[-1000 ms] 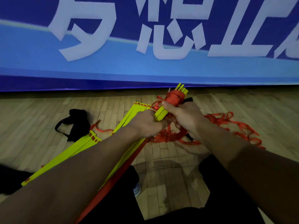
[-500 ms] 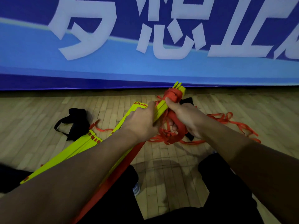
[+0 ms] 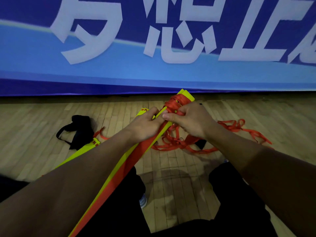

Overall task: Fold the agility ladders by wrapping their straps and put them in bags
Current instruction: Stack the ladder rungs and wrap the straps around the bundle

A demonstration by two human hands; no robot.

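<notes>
My left hand is clenched around the bundle of yellow ladder rungs, which slants up from my lap toward the blue banner. My right hand grips the orange strap where it is wound around the far end of the bundle, thumb pressed against the rungs. The rest of the strap lies in a loose tangle on the wooden floor beyond my right wrist. A second stack of yellow rungs lies on the floor under my left forearm, touching a black bag.
</notes>
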